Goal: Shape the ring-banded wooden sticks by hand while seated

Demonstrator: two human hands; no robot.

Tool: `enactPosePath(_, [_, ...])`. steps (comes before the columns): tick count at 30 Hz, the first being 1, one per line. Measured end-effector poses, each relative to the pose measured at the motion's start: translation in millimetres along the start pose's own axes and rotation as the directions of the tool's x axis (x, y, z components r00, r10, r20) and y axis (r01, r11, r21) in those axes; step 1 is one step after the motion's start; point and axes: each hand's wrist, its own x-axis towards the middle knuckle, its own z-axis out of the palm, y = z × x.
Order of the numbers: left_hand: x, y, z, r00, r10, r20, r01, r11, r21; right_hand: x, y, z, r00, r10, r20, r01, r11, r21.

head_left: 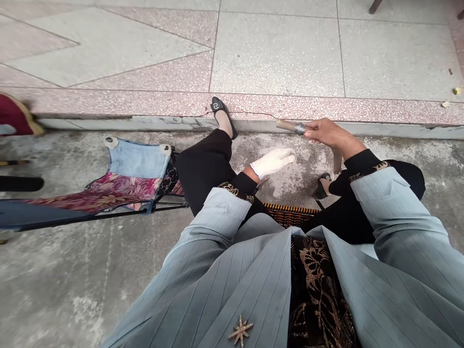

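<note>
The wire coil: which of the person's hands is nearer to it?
Right. The right hand has its fingertips close beside the wire coil; the left hand, gloved, is apart from it, lower and leftward in the view.

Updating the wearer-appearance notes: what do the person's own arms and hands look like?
Left hand: plain off-white fabric glove, ending at the wrist. Right hand: no glove. Both arms: pale blue-grey pinstriped fabric sleeves, black-and-gold patterned trim, black inner cuffs.
</note>
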Motion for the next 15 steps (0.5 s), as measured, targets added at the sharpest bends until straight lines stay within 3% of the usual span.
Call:
enactPosePath(2, [0.5, -0.5, 0.8, 0.999, -0.026, 0.028, 0.024, 0.996, 0.082, 2.3, 1.8, 1.9, 1.000, -0.002, 0.002, 0.003, 0.979, -0.206])
enactPosePath(5, [0.3, 3.8, 1.3, 0.994, -0.075, 0.081, 0.054, 0.970, 0.238, 0.9, -2.5, 8.5, 0.999, 0.019, 0.033, 0.000, 0.877, -0.480])
enactPosePath(9, [-0.6, 10.3, 2.3, 0.980, -0.119, 0.157, 0.048, 0.917, 0.397, -3.6, -9.1, 20.2, 0.959, 0.171, 0.226, 0.035, 0.720, -0.693])
enactPosePath(12, [-1.1, 9.0, 1.9, 0.974, -0.104, 0.200, 0.008, 0.902, 0.432, -3.4, -5.3, 22.5, 0.866, 0.276, 0.417, 0.121, 0.694, -0.710])
enactPosePath(15, [-2.0, 3.4, -0.5, 0.980, -0.031, 0.198, -0.042, 0.934, 0.355, -3.5, 1.0, 13.3, 0.680, 0.262, 0.685, 0.158, 0.859, -0.486])
